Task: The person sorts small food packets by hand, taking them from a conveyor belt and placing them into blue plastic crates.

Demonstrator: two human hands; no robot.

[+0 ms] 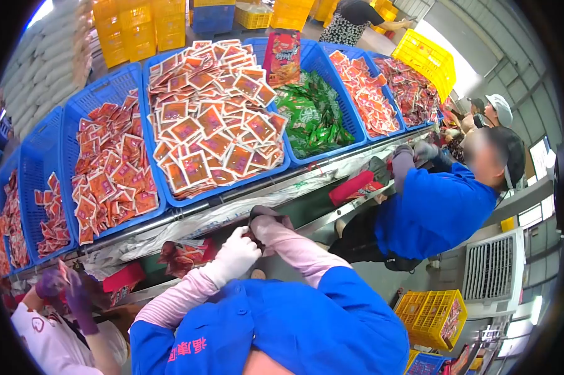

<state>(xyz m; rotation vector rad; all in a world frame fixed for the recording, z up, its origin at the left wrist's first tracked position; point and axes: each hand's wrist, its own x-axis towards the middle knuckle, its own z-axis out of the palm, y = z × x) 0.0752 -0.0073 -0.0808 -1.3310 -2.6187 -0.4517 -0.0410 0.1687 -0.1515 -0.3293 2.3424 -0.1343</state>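
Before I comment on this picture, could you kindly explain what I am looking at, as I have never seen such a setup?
There is no robot: one head-worn camera looks forward and down at the wearer's own arms. The white-gloved left hand is close against the right hand, where dark material shows; what either holds is unclear. Ahead, blue crates hold orange-red packets; one has green packets and a red pouch. Nearer, red packages lie along a dark strip. Co-workers flank the wearer.
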